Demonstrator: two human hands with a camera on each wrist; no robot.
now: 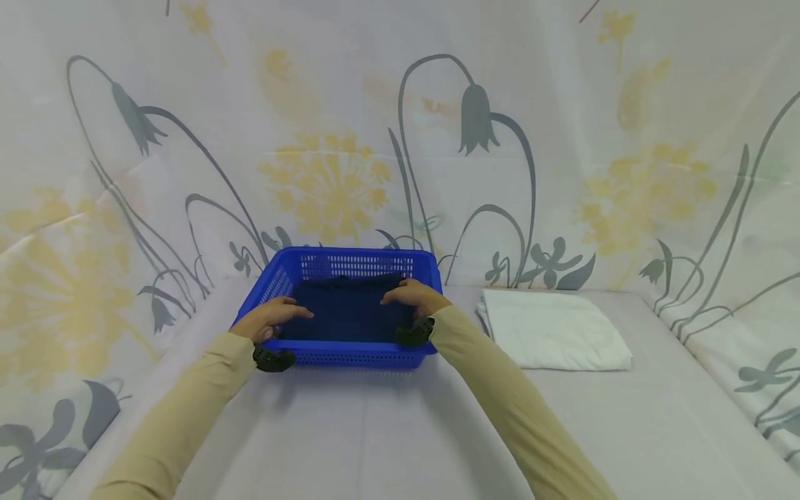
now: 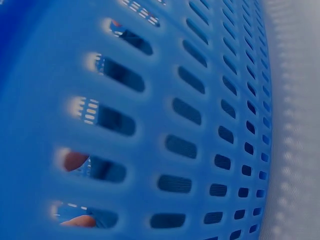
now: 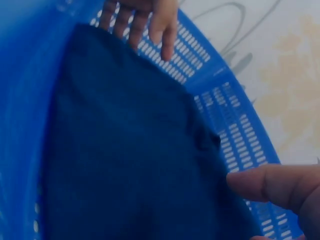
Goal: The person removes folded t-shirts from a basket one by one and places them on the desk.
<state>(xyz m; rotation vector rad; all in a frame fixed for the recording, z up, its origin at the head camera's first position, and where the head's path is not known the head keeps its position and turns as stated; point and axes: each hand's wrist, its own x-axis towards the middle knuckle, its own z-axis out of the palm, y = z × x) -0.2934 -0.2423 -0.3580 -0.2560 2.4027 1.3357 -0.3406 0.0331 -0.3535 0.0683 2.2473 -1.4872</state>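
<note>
A folded dark navy cloth (image 1: pixel 350 312) lies inside a blue perforated plastic basket (image 1: pixel 359 346). My left hand (image 1: pixel 273 318) is over the basket's left side; the right wrist view shows the fingers of this left hand (image 3: pixel 137 22) straight and spread, above the cloth's far end. On the right side, my right hand (image 1: pixel 420 297) reaches over the rim, its thumb (image 3: pixel 267 185) extended beside the cloth's edge; its other fingers are mostly hidden. In the left wrist view, the slotted basket wall (image 2: pixel 150 120) fills most of the frame, with bits of fingers visible through the slots.
A folded white cloth (image 1: pixel 556 330) lies on the pale table covering (image 1: pixel 350 437), to the right of the basket. Behind it hangs a flower-printed curtain (image 1: pixel 350 104). Dark wrist-worn devices (image 1: pixel 273 360) sit on both wrists close to the basket's front rim.
</note>
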